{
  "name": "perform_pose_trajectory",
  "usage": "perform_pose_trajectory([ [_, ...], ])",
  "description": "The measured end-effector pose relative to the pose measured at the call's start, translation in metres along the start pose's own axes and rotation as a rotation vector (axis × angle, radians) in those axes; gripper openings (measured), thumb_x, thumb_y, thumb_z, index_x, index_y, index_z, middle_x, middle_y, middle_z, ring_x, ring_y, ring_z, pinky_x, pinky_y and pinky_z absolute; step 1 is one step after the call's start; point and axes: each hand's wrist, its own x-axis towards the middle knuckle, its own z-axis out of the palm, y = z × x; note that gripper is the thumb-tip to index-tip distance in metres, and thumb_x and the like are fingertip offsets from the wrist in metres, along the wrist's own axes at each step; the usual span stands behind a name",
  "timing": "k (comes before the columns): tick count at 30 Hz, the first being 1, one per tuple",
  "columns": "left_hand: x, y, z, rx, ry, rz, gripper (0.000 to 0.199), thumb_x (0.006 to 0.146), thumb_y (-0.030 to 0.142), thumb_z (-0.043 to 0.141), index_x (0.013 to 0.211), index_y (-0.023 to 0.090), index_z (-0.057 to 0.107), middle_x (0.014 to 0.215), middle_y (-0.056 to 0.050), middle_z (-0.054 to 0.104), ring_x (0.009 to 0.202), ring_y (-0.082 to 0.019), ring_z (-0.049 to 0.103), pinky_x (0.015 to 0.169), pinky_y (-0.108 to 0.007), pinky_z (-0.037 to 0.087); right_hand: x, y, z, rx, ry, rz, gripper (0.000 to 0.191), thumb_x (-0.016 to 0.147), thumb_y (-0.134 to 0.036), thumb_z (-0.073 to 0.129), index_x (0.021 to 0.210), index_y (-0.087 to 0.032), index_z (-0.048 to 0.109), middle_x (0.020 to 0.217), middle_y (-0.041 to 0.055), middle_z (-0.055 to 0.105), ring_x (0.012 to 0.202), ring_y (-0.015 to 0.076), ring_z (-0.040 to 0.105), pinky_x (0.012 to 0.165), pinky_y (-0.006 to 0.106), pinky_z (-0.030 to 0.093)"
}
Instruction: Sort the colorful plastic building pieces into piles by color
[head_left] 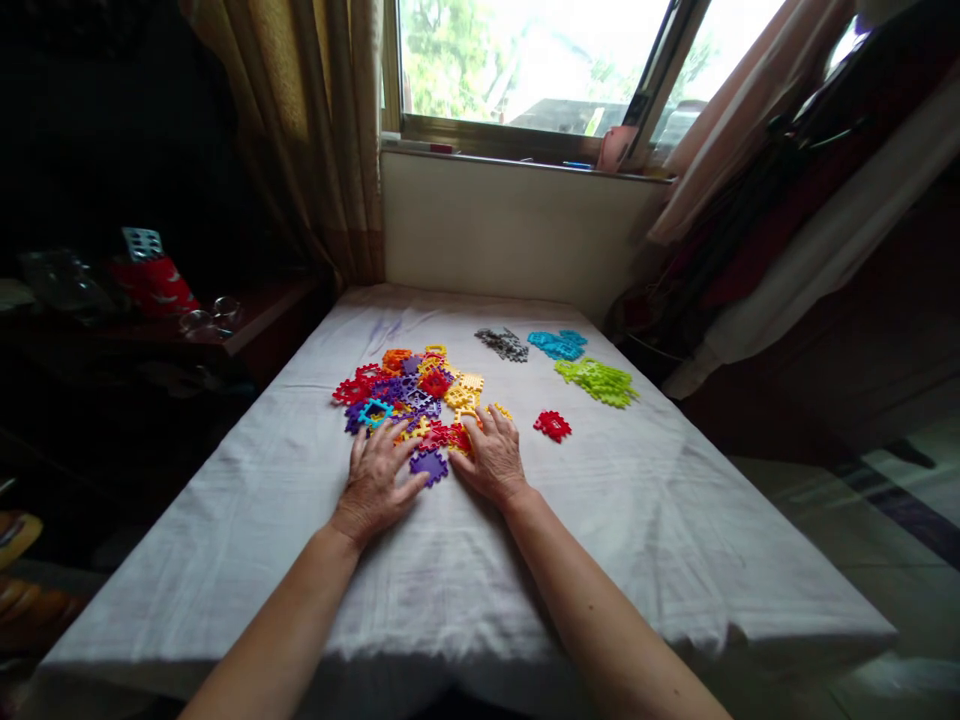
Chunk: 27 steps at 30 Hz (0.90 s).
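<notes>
A heap of mixed plastic interlocking pieces (405,395), in red, purple, orange and yellow, lies on the cloth-covered table. My left hand (379,480) rests palm down at the heap's near left edge, fingers spread over it, beside a light-blue square piece (374,412). At the near right edge my right hand (491,455) lies over red and yellow pieces, its fingers apart. Between the two hands is a purple piece (430,467), close to the left thumb. What lies under the fingertips is partly hidden. A small red pile (553,426) sits to the right of my right hand.
Sorted piles of grey (502,345), blue (557,345) and lime-green pieces (598,382) lie toward the table's far right. A white cloth (675,540) covers the table, which meets the wall under a window. Clothes hang at right; a dark side table (277,305) stands at left.
</notes>
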Motion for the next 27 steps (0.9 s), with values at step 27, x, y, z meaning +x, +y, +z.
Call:
perform_pose_trajectory([
  [27, -0.002, 0.000, 0.006, 0.038, 0.041, -0.072, 0.023, 0.086, 0.025, 0.055, 0.103, 0.026, 0.071, 0.133, -0.007, 0.064, 0.134, -0.032, 0.048, 0.114, -0.060, 0.029, -0.010, 0.085, -0.023, -0.094, 0.321, 0.588, 0.040, 0.084, -0.035, 0.057, 0.119, -0.018, 0.068, 0.138, 0.0159, 0.057, 0.136, 0.0352, 0.039, 0.108, 0.054, 0.031],
])
